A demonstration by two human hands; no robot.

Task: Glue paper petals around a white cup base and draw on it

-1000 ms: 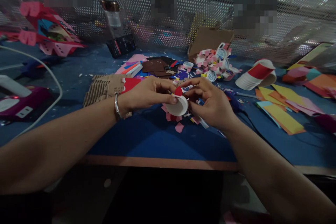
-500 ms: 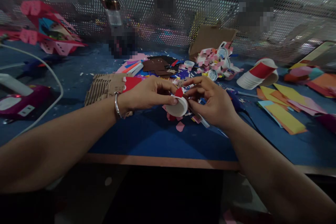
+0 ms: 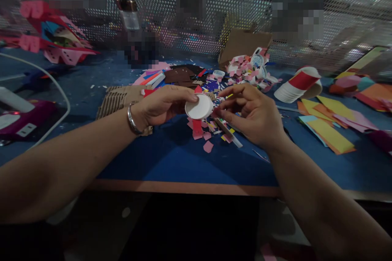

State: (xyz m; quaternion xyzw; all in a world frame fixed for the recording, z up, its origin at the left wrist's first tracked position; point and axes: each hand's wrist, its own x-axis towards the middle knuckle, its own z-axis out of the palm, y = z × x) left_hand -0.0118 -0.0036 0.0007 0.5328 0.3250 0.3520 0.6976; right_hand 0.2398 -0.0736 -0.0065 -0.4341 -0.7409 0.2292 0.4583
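One wide blue table [image 3: 171, 163] carries everything, its near edge running across below both forearms. Ribbed cardboard [image 3: 118, 98] lies flat behind the left wrist. Loose coloured paper sheets [image 3: 330, 130] are spread flat at the right, and a stack of paper cups [image 3: 295, 85] lies on its side beyond them.

The left hand [image 3: 159, 104] is closed around a small white cup [image 3: 199, 107], thumb on top and fingers behind. It holds the cup clear of the table, above the middle, likely so that the flat round face turns towards the camera. The right hand [image 3: 257, 116] sits just beside the cup's right edge with its fingers curled and its thumb and forefinger drawn narrow. Whether they touch the cup or pinch anything, I cannot tell.

The cup looks plain, white, smooth and round, and its inside is hidden. Pink and red paper scraps [image 3: 202, 134] litter the table right under it.
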